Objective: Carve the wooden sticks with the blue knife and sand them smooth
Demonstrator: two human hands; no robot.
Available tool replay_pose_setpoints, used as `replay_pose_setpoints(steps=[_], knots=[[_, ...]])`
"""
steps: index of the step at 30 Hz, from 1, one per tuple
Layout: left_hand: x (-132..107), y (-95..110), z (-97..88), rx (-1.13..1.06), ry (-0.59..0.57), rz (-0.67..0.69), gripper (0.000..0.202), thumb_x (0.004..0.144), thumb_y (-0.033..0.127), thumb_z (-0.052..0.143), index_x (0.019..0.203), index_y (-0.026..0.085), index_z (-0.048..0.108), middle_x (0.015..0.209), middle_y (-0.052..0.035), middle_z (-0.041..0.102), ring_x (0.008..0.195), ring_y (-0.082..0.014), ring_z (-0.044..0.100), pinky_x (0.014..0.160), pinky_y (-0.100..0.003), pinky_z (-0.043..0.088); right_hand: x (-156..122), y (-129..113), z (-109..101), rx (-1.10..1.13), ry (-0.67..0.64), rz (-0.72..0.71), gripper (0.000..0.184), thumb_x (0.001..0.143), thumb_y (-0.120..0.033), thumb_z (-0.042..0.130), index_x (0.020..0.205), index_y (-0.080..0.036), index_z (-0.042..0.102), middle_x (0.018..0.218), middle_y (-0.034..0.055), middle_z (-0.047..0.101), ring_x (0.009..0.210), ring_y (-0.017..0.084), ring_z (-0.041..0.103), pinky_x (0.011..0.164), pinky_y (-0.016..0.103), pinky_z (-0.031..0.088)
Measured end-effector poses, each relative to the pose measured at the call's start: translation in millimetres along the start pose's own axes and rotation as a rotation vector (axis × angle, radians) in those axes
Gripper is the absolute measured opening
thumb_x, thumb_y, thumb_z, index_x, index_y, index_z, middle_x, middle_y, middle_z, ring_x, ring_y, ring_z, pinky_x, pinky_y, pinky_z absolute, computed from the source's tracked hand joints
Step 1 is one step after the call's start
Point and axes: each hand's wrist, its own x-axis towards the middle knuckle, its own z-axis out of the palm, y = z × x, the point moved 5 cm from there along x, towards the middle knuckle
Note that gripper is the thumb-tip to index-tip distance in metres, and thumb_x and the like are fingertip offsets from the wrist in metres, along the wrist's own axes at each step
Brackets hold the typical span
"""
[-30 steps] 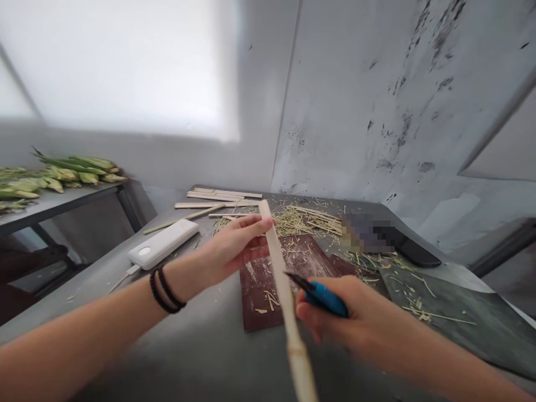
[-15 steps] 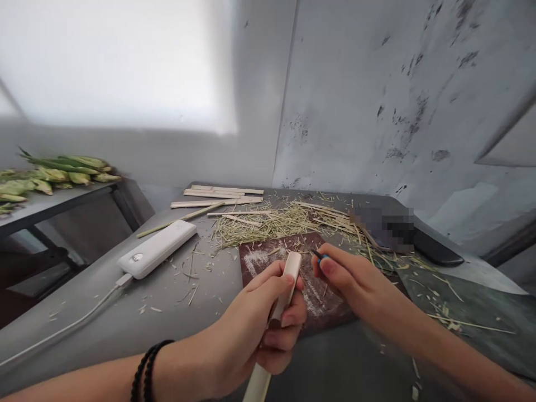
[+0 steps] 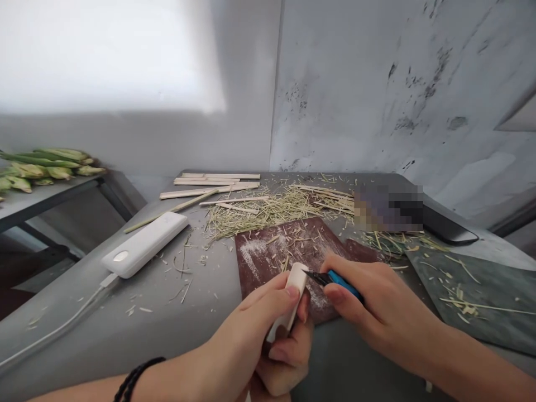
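Observation:
My left hand (image 3: 268, 329) is closed around a pale strip of wood or bamboo (image 3: 296, 278), its rounded end pointing up and away. The thumb lies along the strip's face and the fingers wrap beneath it. In my closed right hand (image 3: 372, 301) is a blue craft knife (image 3: 343, 283) with a dark pointed blade. The blade's tip is at the right edge of the strip's end; whether it touches cannot be made out. Under both hands lies a dark red sheet of sandpaper (image 3: 255, 262), dusted with pale powder and small shavings.
Thin green and pale shavings (image 3: 268, 215) heap behind the sheet. Pale strips (image 3: 218, 183) lie at the back left. A white power bank (image 3: 146, 245) with a cable sits left. A grey-green sheet (image 3: 494, 290) and a black object (image 3: 452, 226) lie right. Corn ears (image 3: 50, 164) rest on a side table.
My right hand has turned, bringing the knife's blade and blue handle into view beside the strip's end. The camera view has shifted slightly. My left hand keeps its hold.

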Motion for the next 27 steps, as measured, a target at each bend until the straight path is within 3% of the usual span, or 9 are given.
replay_pose_setpoints(steps=[6, 12, 18, 27], knots=[[-1.9, 2.5, -0.1, -0.001, 0.034, 0.001, 0.043, 0.083, 0.058, 0.069, 0.085, 0.027, 0.04, 0.05, 0.0123, 0.031, 0.037, -0.0058, 0.01, 0.04, -0.022, -0.001, -2.0, -3.5, 1.5, -0.016, -0.002, -0.027, 0.042, 0.107, -0.054, 0.033, 0.083, -0.024, 0.049, 0.066, -0.0029, 0.055, 0.056, 0.014, 0.049, 0.056, 0.031, 0.029], [-2.4, -0.6, -5.3, -0.027, 0.021, -0.051, 0.04, 0.087, 0.057, 0.065, 0.085, 0.027, 0.039, 0.051, 0.0119, 0.032, 0.038, -0.0055, 0.01, 0.038, -0.02, 0.002, -2.8, -0.7, 3.5, -0.04, -0.009, -0.015, 0.039, 0.107, -0.053, 0.035, 0.085, -0.024, 0.051, 0.067, -0.003, 0.055, 0.058, 0.015, 0.05, 0.058, 0.031, 0.03], [-1.7, 1.6, -4.9, -0.018, 0.042, -0.015, 0.041, 0.086, 0.055, 0.068, 0.085, 0.027, 0.039, 0.053, 0.0122, 0.031, 0.039, -0.0053, 0.009, 0.039, -0.019, 0.0, -0.4, -1.0, 3.5, -0.047, -0.008, -0.022, 0.04, 0.107, -0.054, 0.033, 0.087, -0.024, 0.052, 0.066, -0.0033, 0.055, 0.056, 0.015, 0.05, 0.056, 0.03, 0.03], [-3.1, 1.5, -5.5, 0.046, 0.021, 0.016, 0.045, 0.09, 0.052, 0.071, 0.081, 0.026, 0.035, 0.057, 0.0121, 0.031, 0.043, -0.0051, 0.012, 0.036, -0.015, 0.008, -0.8, -1.0, 8.1, -0.06, -0.031, 0.003, 0.046, 0.106, -0.06, 0.03, 0.087, -0.024, 0.05, 0.068, -0.0021, 0.057, 0.059, 0.016, 0.051, 0.058, 0.03, 0.029]])
